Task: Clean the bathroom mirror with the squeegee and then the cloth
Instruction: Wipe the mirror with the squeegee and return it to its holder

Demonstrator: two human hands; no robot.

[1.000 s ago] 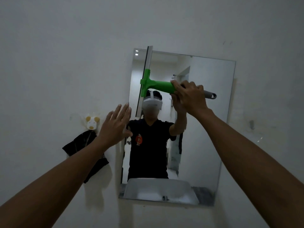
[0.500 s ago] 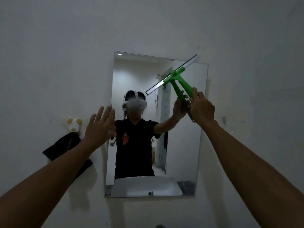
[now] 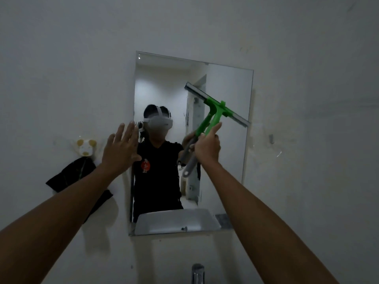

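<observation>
A rectangular frameless mirror (image 3: 229, 181) hangs on the white wall. My right hand (image 3: 207, 147) grips the green and grey handle of a squeegee (image 3: 218, 113). Its metal blade lies slanted across the mirror's right half, running from upper left down to the right edge. My left hand (image 3: 121, 149) is open with fingers spread, flat against the wall at the mirror's left edge. A dark cloth (image 3: 71, 175) hangs on the wall to the left, apart from both hands.
An animal-shaped wall hook (image 3: 86, 147) holds the dark cloth. A metal tap (image 3: 198, 273) rises at the bottom edge, below the mirror. A small fitting (image 3: 271, 138) sticks out of the wall right of the mirror.
My right hand has swung the squeegee from the mirror's left side over the top to the right half and lowered it; the blade now tilts the other way. My left hand stayed put.
</observation>
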